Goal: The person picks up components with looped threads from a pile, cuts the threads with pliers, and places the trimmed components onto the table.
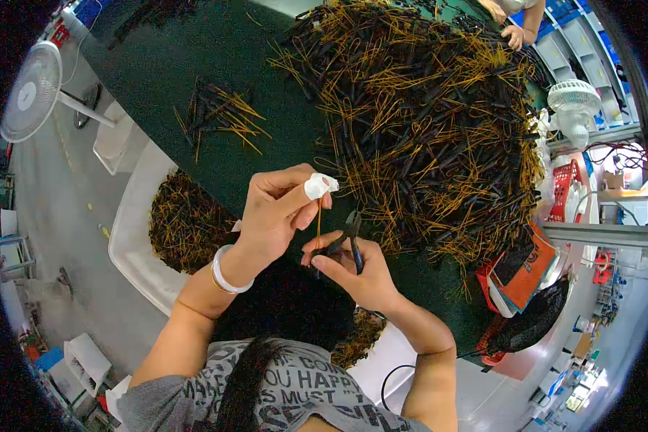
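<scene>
Yellow thin wire (pixel 319 222), likely pliable, is aptly pinched high by the left hand (pixel 277 207). Dark metal pliers (pixel 352 230) are gripped by the right hand (pixel 361 272).

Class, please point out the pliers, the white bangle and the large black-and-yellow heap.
Pliers (pixel 351 231), head view: near the pivot.
White bangle (pixel 218 271), head view: outer side of the band.
Large heap (pixel 425 129), head view: around its middle.
</scene>
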